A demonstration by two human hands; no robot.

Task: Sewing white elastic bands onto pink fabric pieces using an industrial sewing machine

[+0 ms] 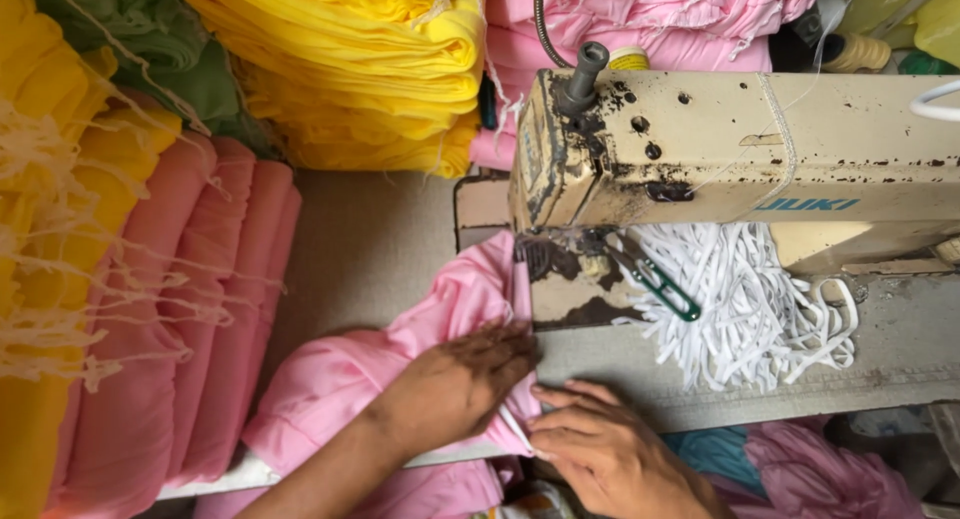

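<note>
Stacks of folded yellow fabric point(350, 69) and salmon fabric point(200, 309) crowd the bench point(380, 249) around the worn sewing machine point(720, 149). You are feeding the pink cloth point(440, 319) under its head. Your left hand point(455, 389) lies flat, pressing the cloth; your right hand point(600, 449) pinches its edge just beside. Next, I judge, keep that edge aligned. White elastic strips point(750, 309) lie near.

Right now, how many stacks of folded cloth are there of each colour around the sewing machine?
Yellow stacks: 2 (top middle, left edge)
Pink stacks: 2 (left, top right)
Green stacks: 1
Total: 5

Both hands, left hand and right hand, press a loose pink cloth, not counted.
</note>
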